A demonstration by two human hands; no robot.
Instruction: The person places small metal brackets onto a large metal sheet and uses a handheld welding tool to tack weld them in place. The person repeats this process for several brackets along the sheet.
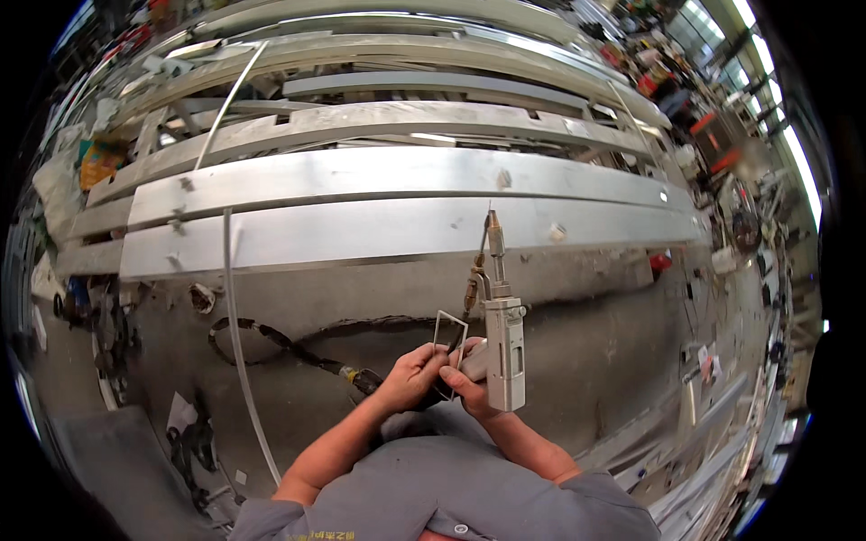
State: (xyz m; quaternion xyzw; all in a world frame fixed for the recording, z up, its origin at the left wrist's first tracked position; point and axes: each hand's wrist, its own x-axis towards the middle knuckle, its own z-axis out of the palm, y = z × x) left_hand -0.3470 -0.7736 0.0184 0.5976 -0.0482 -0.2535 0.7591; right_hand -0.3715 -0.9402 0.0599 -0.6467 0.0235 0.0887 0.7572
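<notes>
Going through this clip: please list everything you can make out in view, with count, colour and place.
gun-shaped tool: one, silver-grey, at the right hand, nozzle pointing away
thin rectangular frame: one, silver, beside the tool, at the hands
cable: one, dark, looped left of the hands
flat beams: two, silver, foremost on the stack
rear beams: several, grey, behind them
thin strip: one, grey, left foreground
bag: one, orange-yellow, far left
metal bars: several, silver, lower right
surrounding clutter: too small to count
shirt: one, grey, bottom
left hand: one, at the frame
right hand: one, around the tool's handle
</notes>
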